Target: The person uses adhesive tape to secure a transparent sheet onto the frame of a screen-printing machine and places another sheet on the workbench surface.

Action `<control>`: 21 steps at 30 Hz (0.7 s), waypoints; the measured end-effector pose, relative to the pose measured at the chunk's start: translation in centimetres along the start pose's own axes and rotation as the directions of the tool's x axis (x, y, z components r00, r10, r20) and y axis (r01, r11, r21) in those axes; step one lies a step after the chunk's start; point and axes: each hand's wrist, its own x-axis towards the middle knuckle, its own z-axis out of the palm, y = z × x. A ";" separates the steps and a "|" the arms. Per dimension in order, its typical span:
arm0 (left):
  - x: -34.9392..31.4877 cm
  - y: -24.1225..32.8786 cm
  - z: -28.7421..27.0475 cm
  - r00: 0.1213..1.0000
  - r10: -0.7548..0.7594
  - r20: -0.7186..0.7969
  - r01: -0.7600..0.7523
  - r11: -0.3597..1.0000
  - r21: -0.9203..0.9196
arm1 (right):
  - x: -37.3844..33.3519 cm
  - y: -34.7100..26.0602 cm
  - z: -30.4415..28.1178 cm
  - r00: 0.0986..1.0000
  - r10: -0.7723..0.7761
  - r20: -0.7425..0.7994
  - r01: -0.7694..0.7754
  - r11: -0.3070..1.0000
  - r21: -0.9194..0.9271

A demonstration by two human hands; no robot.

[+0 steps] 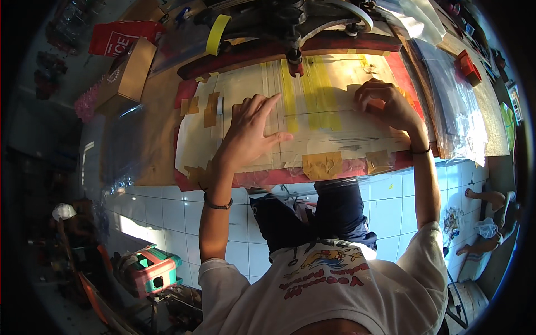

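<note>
My left hand [250,133] is open, its fingers and thumb spread low over a pale work board [251,153] covered with tape. Across the board's right part, my right hand [388,103] has its fingers curled in toward the thumb; whatever they hold, if anything, is too hidden to name. Yellow tape strips [321,92] run down the board between the hands. Brown tape patches [322,166] sit along its near edge, over a red border. Just left of my left hand is a small white piece [219,106].
Beyond the board stands a dark metal machine [268,25] with a long red bar [240,61]. A cardboard box [127,72] is at the left. Clear plastic sheets [452,95] and a small red tray [469,68] lie at the right. Another person's legs [491,223] show at the far right.
</note>
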 end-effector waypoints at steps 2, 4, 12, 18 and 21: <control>1.0 0.3 -0.1 0.995 0.079 0.066 -0.087 0.989 0.122 | -0.1 0.2 0.1 0.998 -0.007 -0.062 0.002 0.997 -0.084; 1.9 0.1 0.3 0.992 0.124 0.030 -0.128 0.979 0.157 | -0.1 -0.2 0.0 0.993 -0.025 -0.118 0.005 0.986 -0.164; -0.1 2.9 1.8 0.995 0.093 0.039 -0.099 0.969 0.226 | 1.0 -4.1 2.4 0.971 -0.223 -0.089 0.163 0.884 -0.439; -3.6 1.6 2.4 0.996 0.010 0.094 -0.038 0.953 0.301 | 1.4 -4.3 3.1 0.977 -0.175 0.125 0.207 0.921 -0.330; -5.1 0.6 0.8 0.986 -0.166 0.019 0.150 0.930 0.335 | 0.4 -5.2 1.4 0.988 -0.123 0.089 0.148 0.902 -0.405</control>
